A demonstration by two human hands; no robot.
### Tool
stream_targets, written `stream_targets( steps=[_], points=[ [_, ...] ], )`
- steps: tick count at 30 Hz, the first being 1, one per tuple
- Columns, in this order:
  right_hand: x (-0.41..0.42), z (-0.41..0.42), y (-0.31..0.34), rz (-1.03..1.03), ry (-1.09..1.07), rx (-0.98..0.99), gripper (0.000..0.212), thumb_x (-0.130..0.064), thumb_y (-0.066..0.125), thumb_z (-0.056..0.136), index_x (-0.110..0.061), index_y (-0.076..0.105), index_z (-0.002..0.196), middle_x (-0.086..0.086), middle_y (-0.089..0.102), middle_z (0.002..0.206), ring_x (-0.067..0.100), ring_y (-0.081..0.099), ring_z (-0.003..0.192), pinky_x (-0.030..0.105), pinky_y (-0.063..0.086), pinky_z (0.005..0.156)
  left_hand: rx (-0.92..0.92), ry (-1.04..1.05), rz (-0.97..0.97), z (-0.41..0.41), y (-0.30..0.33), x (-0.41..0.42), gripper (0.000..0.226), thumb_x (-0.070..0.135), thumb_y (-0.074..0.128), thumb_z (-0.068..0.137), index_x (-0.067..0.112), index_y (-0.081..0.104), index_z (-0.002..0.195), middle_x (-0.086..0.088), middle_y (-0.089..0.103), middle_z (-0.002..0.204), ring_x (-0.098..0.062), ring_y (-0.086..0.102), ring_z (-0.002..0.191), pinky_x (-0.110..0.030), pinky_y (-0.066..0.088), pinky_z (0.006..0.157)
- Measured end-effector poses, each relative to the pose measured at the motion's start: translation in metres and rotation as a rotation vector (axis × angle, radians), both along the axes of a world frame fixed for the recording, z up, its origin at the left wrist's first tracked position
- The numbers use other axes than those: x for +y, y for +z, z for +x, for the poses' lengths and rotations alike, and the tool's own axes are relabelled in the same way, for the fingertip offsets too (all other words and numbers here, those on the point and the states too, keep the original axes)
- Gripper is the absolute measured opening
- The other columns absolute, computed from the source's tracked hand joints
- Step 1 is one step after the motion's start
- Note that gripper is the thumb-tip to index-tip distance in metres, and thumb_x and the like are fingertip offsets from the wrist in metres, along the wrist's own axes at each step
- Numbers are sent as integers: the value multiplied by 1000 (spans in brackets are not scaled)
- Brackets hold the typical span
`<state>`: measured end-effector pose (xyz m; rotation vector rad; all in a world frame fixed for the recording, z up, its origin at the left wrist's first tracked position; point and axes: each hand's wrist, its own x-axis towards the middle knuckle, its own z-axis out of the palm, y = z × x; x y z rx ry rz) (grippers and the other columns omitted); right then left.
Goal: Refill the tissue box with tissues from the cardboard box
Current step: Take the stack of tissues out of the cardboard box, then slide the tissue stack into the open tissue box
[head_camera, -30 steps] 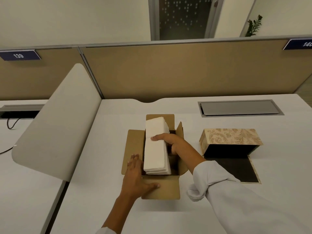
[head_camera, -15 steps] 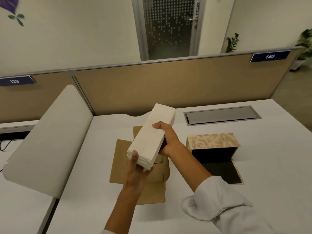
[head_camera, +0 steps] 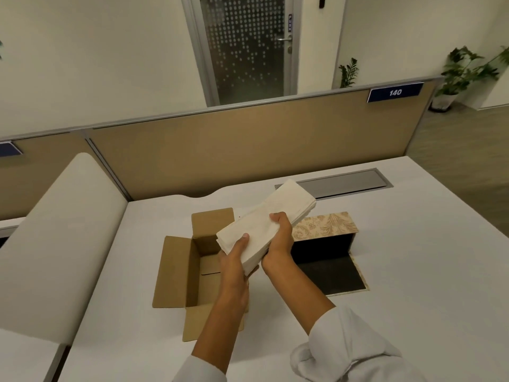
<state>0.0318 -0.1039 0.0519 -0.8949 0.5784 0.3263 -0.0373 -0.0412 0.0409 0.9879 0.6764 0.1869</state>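
I hold a white stack of tissues (head_camera: 268,220) in the air with both hands, tilted so its far end points up and right. My left hand (head_camera: 234,259) grips its near end from below. My right hand (head_camera: 281,238) clasps its right side near the middle. Below the stack, the brown cardboard box (head_camera: 179,271) stands open on the white desk, its flaps spread and its inside looking empty. To the right lies the tissue box (head_camera: 327,227), patterned beige and gold, on its side with its dark interior facing me and a dark flap flat on the desk.
A tan partition (head_camera: 248,144) closes the back of the desk. A grey cable hatch (head_camera: 344,183) is set into the desktop behind the tissue box. A rounded white divider panel (head_camera: 55,238) rises along the left. Potted plants stand at the far right.
The tissue stack came up out of the cardboard box and moved right, toward the tissue box. My left hand left the box flap and took the stack's near end. The camera view tilted up.
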Motion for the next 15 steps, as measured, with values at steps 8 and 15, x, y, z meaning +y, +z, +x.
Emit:
stream_targets(
  steps=[8,15],
  points=[
    [-44,-1,-6,-7,-61,-69,51,-40,71,63,-25,61,110,11,70,107,32,67,96,40,55,72,-2,-146,-91,8,2,-14,66,50,81,61,27,58,119,-11,67,114,-33,65,104,-43,60,74],
    [-71,-12,-18,-45,-111,-147,67,-40,73,61,-29,53,124,11,66,116,34,65,104,54,57,89,82,-157,-169,17,-4,-47,37,49,76,73,29,63,101,-8,70,100,-29,66,95,-42,62,76]
  ],
)
